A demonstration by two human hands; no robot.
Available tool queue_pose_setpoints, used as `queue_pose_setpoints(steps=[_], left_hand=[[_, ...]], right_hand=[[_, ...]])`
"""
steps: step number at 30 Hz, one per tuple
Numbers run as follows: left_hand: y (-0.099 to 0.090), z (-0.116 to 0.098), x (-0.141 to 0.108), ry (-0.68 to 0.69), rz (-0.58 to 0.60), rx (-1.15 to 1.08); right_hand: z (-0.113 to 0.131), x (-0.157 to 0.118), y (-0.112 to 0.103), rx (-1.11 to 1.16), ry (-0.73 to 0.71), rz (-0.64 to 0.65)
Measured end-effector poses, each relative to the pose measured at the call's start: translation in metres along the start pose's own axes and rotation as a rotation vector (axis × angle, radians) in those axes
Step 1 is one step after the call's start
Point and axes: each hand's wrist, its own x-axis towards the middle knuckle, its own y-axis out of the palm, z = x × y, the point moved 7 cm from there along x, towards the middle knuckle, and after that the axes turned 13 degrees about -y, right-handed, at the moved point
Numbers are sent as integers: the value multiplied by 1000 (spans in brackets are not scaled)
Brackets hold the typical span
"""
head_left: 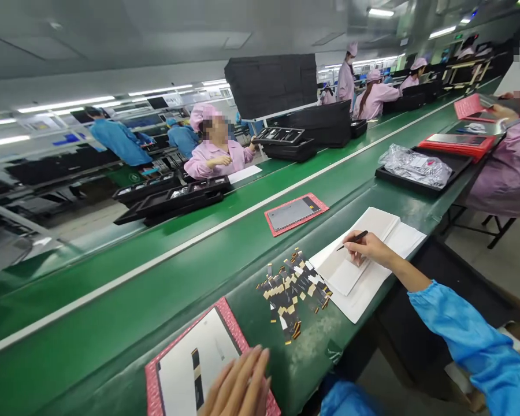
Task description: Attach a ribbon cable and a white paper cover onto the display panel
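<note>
My right hand [364,249] pinches slim black tweezers [360,236] above a stack of white sheets [377,222], the tip pointing left. My left hand [242,384] rests with outstretched fingers over the lower right part of a flat grey-white display panel [179,352]. Under that panel lies a pink bubble-wrap sheet [231,320]. A black and gold flex cable [196,372] lies on the panel. Between my hands, a scattered pile of small flex cables [288,289] covers part of the green bench mat.
Another panel [292,214] on pink wrap lies by the green conveyor belt [156,271]. A black tray [455,167] with clear plastic bags stands to the right. Across the belt sits a co-worker [221,156] beside black trays [186,193]; another person [511,144] works at right.
</note>
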Motion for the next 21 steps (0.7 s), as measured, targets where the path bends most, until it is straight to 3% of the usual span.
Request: queue_pose_setpoints(steps=[3,6,9,14,21], left_hand=[[38,-38,28,64,176,85],[66,-82,68,165,286,-18],[96,-105,95,175,358,-126],[134,-107,98,130,388,-165],[140,-105,90,140,326,-66]], right_hand=[[-5,1,3,-9,11,-18],[-10,-1,3,-61,12,-49],[-12,-2,4,-116,-10,-25],[-6,-2,5,-164,-85,1],[-5,-2,4,-271,-57,4]])
